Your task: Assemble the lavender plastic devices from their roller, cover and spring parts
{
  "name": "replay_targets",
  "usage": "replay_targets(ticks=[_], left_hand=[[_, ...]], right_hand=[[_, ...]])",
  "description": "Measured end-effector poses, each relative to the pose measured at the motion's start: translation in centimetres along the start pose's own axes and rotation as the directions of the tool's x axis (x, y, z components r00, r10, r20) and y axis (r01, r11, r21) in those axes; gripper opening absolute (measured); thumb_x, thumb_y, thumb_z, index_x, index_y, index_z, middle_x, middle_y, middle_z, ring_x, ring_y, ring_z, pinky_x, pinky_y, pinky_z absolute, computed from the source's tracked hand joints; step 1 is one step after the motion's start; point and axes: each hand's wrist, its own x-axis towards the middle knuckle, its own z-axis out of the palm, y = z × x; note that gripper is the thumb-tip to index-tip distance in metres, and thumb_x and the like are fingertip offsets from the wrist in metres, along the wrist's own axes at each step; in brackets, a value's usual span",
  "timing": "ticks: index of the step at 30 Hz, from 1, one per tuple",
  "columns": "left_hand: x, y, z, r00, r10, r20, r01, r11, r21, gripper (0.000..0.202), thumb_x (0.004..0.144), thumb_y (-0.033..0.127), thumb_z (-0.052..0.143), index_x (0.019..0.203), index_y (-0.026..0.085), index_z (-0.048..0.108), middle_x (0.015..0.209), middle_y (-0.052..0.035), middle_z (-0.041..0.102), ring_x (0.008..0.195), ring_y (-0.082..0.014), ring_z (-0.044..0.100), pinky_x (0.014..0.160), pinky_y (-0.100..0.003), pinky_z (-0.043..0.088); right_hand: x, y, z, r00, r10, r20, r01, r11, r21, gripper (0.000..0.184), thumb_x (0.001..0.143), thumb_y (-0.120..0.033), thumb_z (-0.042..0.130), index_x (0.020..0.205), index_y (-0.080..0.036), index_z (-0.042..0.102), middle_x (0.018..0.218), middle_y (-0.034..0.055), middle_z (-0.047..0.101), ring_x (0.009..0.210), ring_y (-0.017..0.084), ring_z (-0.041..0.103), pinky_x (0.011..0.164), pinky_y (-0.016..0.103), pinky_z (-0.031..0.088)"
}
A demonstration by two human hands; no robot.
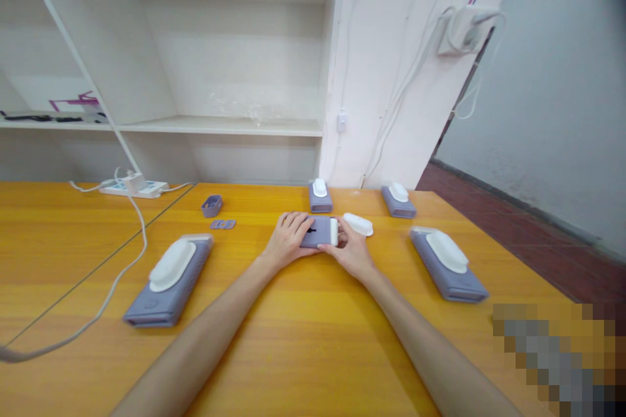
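A purple-grey box-like case (320, 230) lies between my two hands, a dark slot on its upper face. My left hand (286, 238) grips its left end, fingers over the top. Around the right end, which carries a white band (334, 232), the fingers of my right hand (353, 250) are closed. A loose white oval piece (359, 224) rests on the table just beyond my right hand. Behind the held case stands a similar purple-grey case (321, 201) with a white oval piece on top. What lies under the case is hidden.
More purple-grey cases with white tops lie at left (169, 280), right (447, 264) and back right (398, 201). A small purple-grey open frame (212, 206) and flat plate (223, 225) sit back left. A power strip (134, 187) trails a white cable (132, 265) across the wooden table (313, 339).
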Motion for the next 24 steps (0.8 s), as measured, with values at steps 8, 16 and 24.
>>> replay_targets(ticks=[8, 16, 24], left_hand=[[0.1, 0.1, -0.1, 0.998, -0.064, -0.024, 0.064, 0.998, -0.008, 0.064, 0.075, 0.057, 0.054, 0.123, 0.015, 0.044, 0.118, -0.015, 0.054, 0.108, -0.0284, 0.048, 0.092, -0.044, 0.035], [-0.1, 0.3, -0.3, 0.991, -0.123, -0.053, 0.122, 0.992, -0.018, 0.066, 0.073, 0.058, 0.056, 0.122, 0.015, 0.045, 0.118, -0.0139, 0.054, 0.107, -0.0271, 0.048, 0.092, -0.041, 0.036], [0.0, 0.1, -0.3, 0.962, -0.253, -0.101, 0.251, 0.968, -0.024, 0.063, 0.073, 0.056, 0.057, 0.12, 0.016, 0.045, 0.114, -0.0134, 0.055, 0.106, -0.0266, 0.049, 0.091, -0.041, 0.037]], right_hand=[[-0.6, -0.2, 0.2, 0.982, -0.185, -0.028, 0.174, 0.96, -0.219, 0.073, 0.075, -0.038, 0.062, 0.138, -0.021, 0.031, 0.107, 0.0083, 0.061, 0.09, 0.022, 0.059, 0.08, 0.038, 0.048], [-0.7, -1.5, -0.8, 0.901, -0.308, -0.306, 0.019, 0.731, -0.682, 0.031, 0.088, -0.03, 0.039, 0.089, -0.019, 0.067, 0.116, 0.0095, 0.055, 0.108, 0.027, 0.044, 0.09, 0.043, 0.032], [0.0, -0.1, -1.4, 0.911, -0.132, -0.39, -0.242, 0.593, -0.768, 0.026, 0.081, -0.026, 0.047, 0.104, -0.019, 0.059, 0.112, 0.0096, 0.054, 0.103, 0.025, 0.043, 0.081, 0.035, 0.031]])
